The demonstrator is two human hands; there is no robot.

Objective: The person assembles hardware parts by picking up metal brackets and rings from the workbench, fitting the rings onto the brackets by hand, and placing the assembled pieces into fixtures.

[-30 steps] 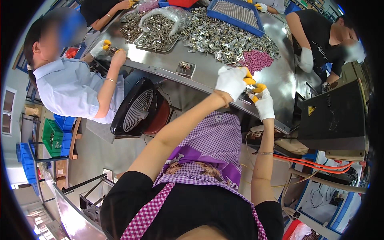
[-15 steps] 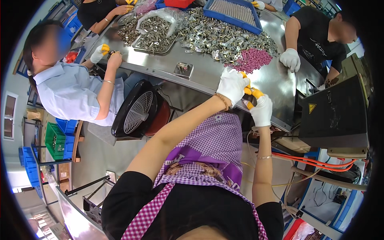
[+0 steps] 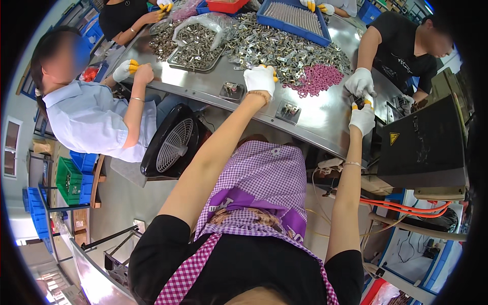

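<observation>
My left hand (image 3: 260, 82), in a white glove with yellow fingertips, is at the near edge of a heap of small metal parts (image 3: 274, 43). Its fingers look curled in; what they hold, if anything, is hidden. Off to the right, my gloved right hand (image 3: 362, 121) is closed around a small dark thing (image 3: 360, 103) too unclear to name. A co-worker's gloved hand (image 3: 360, 81) meets it there from the far side. Between my hands, a small square metal block (image 3: 288, 112) with small metal pieces on top sits by the table's front edge.
Pink rings (image 3: 319, 80) lie at the heap's right end. Behind is a blue tray (image 3: 295, 21); to the left, a metal tray of parts (image 3: 195, 58) and a second block (image 3: 232, 91). A dark machine box (image 3: 424, 145) stands right. A seated co-worker (image 3: 91, 112) is left.
My hands were close together at the table's front edge. The left has moved left to the heap, the right rightward to the co-worker's hand. The nearer block has come into view.
</observation>
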